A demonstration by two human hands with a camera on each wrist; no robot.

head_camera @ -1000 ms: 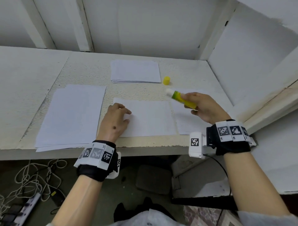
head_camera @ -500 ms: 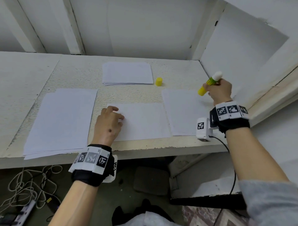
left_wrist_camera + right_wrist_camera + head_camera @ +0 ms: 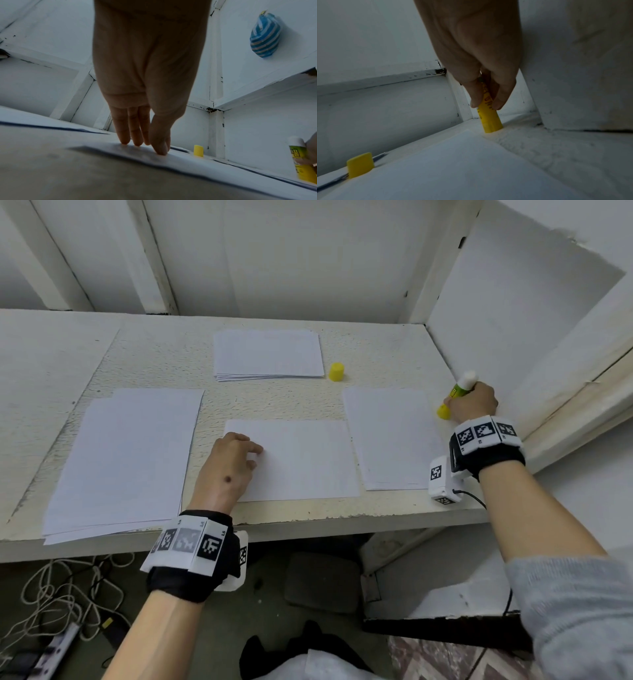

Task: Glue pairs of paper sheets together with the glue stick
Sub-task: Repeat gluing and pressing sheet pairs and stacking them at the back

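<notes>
The right hand [image 3: 474, 402] holds the glue stick [image 3: 458, 392] in a clenched grip, its yellow base standing on the tabletop [image 3: 274, 402] beside the right sheet [image 3: 390, 436], while the left hand's [image 3: 227, 467] relaxed fingertips [image 3: 161, 148] press the middle sheet [image 3: 305, 460].

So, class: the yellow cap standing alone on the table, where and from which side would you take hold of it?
Pinch the yellow cap across its round side wall, coming straight down from above. It stands upright, its flat top up, with the paper stack close on its left, so a sideways approach looks tighter.
</notes>
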